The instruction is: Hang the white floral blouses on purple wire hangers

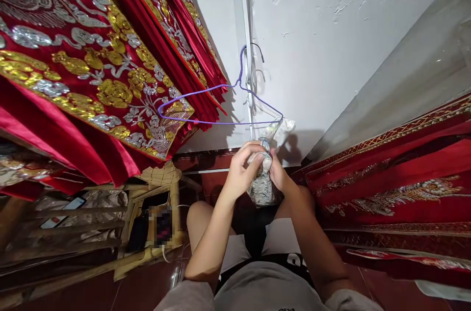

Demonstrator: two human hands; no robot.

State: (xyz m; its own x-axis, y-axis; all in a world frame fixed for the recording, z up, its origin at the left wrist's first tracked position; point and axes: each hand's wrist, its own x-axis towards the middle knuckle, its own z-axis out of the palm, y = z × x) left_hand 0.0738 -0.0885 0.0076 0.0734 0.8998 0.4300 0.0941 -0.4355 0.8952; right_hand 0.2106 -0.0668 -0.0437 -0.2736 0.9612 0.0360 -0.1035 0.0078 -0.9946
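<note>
A clear plastic bag (262,192) full of pale, silvery-grey stuff hangs between my knees; what is inside cannot be made out. My left hand (241,169) is closed on its gathered neck, thumb and fingers pinching the plastic. On the other side my right hand (278,172) grips the same neck, its fingertips partly hidden behind the bag. Above the hands, loose plastic reaches up to the right corner of a purple wire hanger (206,122). The hanger's hook is at a white vertical strip (248,21) by the wall.
Red cloth with gold and silver embroidery (114,90) hangs at the left. More red embroidered fabric (397,188) stretches along the right. A bamboo stool (174,203) holding a phone (164,226) stands at lower left, beside a slatted bamboo seat (73,252). A white wall (312,56) rises in front.
</note>
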